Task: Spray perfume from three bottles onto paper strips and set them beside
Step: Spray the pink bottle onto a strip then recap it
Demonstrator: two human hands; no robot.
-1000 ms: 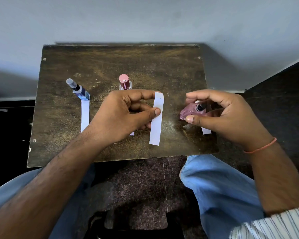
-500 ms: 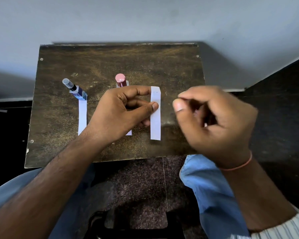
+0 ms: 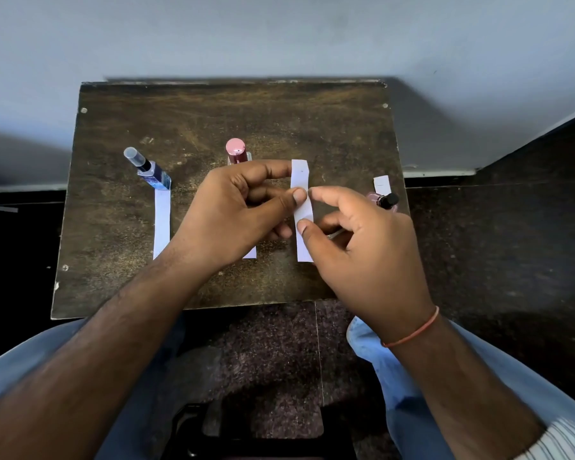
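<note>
Paper strip held upright above the table, mid-right. My left hand pinches its middle, thumb on front; my right hand pinches just below. Pink uncapped bottle stands right, beside another strip. Blue bottle and pink-capped bottle further left.

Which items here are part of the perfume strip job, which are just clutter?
In the job:
- blue bottle
- pink-capped bottle
- pink bottle with black nozzle
- held paper strip
- strip by the blue bottle
- left hand
- right hand

Lying about:
- wooden table
- orange wrist thread
</note>
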